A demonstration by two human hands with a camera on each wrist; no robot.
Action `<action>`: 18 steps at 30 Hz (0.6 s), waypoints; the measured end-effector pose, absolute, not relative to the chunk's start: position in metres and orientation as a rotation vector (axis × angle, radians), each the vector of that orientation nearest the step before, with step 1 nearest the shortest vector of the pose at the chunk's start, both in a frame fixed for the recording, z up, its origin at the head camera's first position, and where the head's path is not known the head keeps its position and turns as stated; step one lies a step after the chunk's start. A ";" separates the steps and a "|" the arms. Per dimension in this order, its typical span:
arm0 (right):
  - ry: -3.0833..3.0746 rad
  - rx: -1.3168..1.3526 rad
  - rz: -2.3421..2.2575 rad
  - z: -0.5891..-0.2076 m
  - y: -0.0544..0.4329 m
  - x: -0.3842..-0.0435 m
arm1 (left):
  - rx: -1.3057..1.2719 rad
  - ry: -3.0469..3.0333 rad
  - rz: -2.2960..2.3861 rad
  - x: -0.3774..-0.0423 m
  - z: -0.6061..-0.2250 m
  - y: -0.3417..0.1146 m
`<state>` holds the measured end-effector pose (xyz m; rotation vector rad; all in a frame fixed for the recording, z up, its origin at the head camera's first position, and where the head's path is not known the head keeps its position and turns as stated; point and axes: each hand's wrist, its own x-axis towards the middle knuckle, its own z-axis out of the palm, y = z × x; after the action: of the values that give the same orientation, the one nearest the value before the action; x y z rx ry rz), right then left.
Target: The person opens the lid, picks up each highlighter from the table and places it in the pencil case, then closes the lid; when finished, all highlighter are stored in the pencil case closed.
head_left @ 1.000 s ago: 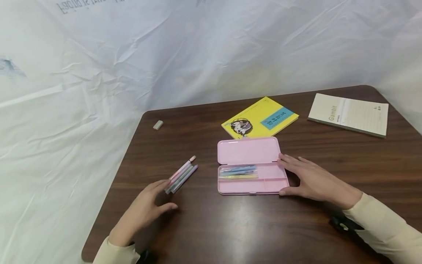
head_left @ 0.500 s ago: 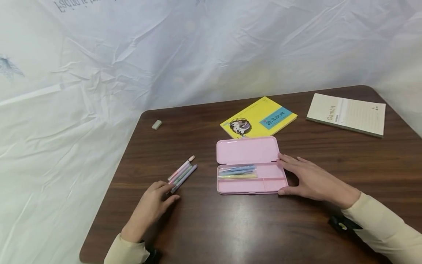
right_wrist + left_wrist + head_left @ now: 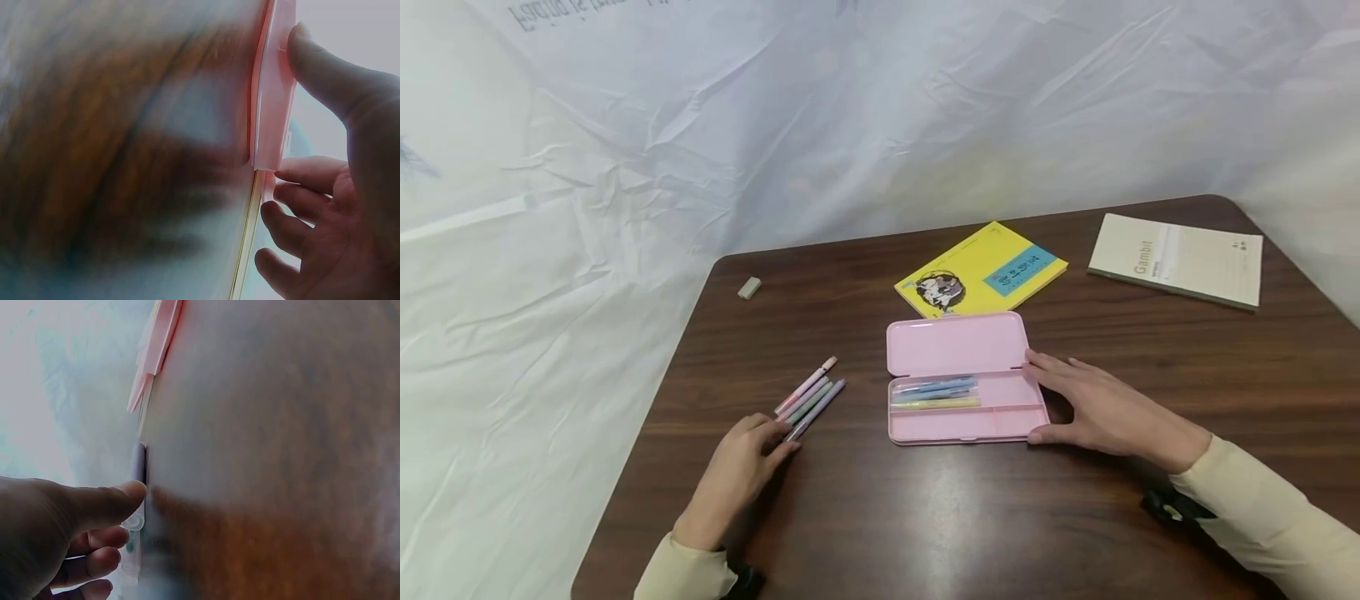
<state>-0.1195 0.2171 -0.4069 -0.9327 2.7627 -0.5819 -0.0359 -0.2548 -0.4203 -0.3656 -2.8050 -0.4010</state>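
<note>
At the table's left, my left hand (image 3: 739, 467) pinches the lower end of a purple pen (image 3: 818, 406) between thumb and fingers. Beside that pen lie a green pen (image 3: 808, 402) and pink-and-white pens (image 3: 805, 387). A pink pencil case (image 3: 943, 427) lies with its lid raised back; blue pens (image 3: 936, 386) and a yellow pen (image 3: 940, 403) are in its rear compartment. My right hand (image 3: 1101, 408) holds the case's right end, thumb at the front corner and fingers by the hinge. In the right wrist view, the thumb (image 3: 312, 59) touches the case's pink edge (image 3: 270, 112).
Behind the case, a yellow notebook (image 3: 981, 271) touches or nearly touches its lid. A cream notebook (image 3: 1180, 260) lies at the back right, and an eraser (image 3: 749, 288) at the back left. White sheeting (image 3: 850, 133) hangs behind the dark wooden table (image 3: 880, 517).
My left hand has shifted to the right and its thumb and fingers have closed on the purple pen's end. The right hand has stayed at the pencil case. The head view has shifted slightly.
</note>
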 end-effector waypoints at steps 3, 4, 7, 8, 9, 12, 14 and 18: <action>2.762 -0.928 -0.583 -0.406 0.217 -0.119 | -0.352 -2.836 -0.413 -0.037 -0.420 -0.253; 2.760 -0.927 -0.587 -0.406 0.216 -0.119 | -0.347 -2.846 -0.419 -0.037 -0.419 -0.253; 2.760 -0.930 -0.594 -0.405 0.215 -0.119 | -0.343 -2.871 -0.424 -0.037 -0.418 -0.254; 2.760 -0.932 -0.596 -0.405 0.215 -0.119 | -0.345 -2.876 -0.421 -0.037 -0.418 -0.254; 2.759 -0.932 -0.597 -0.405 0.215 -0.119 | -0.346 -2.881 -0.419 -0.037 -0.418 -0.254; 2.757 -0.929 -0.595 -0.405 0.215 -0.119 | -0.345 -2.893 -0.410 -0.037 -0.417 -0.254; 2.754 -0.924 -0.595 -0.405 0.215 -0.119 | -0.341 -2.903 -0.411 -0.037 -0.416 -0.253; 2.749 -0.905 -0.601 -0.405 0.216 -0.119 | -0.346 -2.899 -0.412 -0.038 -0.417 -0.253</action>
<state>-0.1188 0.2156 -0.4047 -0.9054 2.7490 -0.6014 -0.0381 -0.2531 -0.4167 -0.3457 -2.8988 -0.4116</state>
